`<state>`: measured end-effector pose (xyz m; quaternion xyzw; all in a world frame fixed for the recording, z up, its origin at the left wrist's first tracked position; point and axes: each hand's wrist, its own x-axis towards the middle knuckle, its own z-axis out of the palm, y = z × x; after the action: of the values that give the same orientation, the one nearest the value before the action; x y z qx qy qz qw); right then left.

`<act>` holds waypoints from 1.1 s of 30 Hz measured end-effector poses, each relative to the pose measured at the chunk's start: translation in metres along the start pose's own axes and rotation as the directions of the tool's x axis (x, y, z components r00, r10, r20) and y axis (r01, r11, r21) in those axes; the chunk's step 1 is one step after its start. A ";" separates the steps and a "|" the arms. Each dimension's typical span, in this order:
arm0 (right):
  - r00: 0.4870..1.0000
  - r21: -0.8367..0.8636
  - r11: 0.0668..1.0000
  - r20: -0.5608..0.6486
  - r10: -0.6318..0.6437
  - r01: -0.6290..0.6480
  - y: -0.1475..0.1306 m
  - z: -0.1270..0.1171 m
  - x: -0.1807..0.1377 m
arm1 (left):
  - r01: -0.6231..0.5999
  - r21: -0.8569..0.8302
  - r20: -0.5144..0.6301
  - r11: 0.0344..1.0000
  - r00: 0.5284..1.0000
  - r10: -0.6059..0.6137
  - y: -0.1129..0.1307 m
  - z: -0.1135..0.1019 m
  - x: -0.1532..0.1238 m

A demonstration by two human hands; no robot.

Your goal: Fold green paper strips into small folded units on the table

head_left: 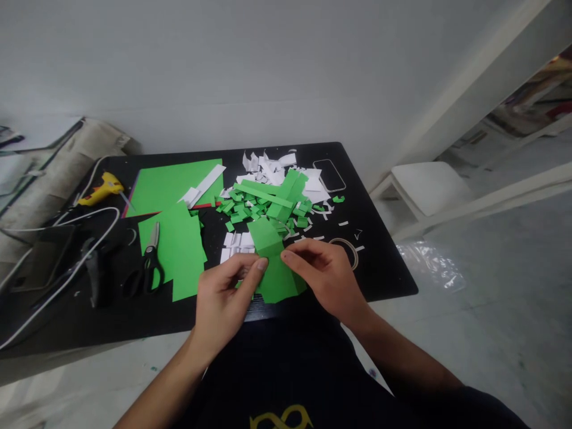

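Observation:
A sheet of green paper (277, 279) with crease lines hangs between my two hands over the table's near edge. My left hand (230, 292) pinches its left side between thumb and fingers. On the right side, my right hand (324, 274) closes thumb and forefinger on the paper. Just beyond lies a heap of small cut green pieces (243, 208), with longer green strips (286, 196) on top. White folded pieces (236, 241) sit partly hidden behind my left hand. Black-handled scissors (151, 256) rest on a larger green sheet (183, 256) to the left.
A yellow glue gun (102, 189) and white cables (58, 283) occupy the left side. White paper scraps (268, 164) are heaped at the back, beside a phone-like outline (329, 175). A roll of tape (346, 250) lies right of my hand. A white stool (424, 187) stands beyond the table (379, 262).

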<state>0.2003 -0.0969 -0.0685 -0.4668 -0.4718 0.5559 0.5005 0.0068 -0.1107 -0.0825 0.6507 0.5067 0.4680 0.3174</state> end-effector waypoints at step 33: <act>0.992 -0.064 0.998 0.121 0.033 -0.025 0.003 -0.005 -0.001 | 0.085 -0.103 0.162 0.991 0.985 -0.068 -0.004 0.003 0.008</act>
<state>0.2048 -0.0976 -0.0720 -0.4543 -0.5118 0.5755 0.4478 0.0086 -0.1021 -0.0849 0.6472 0.4782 0.4297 0.4096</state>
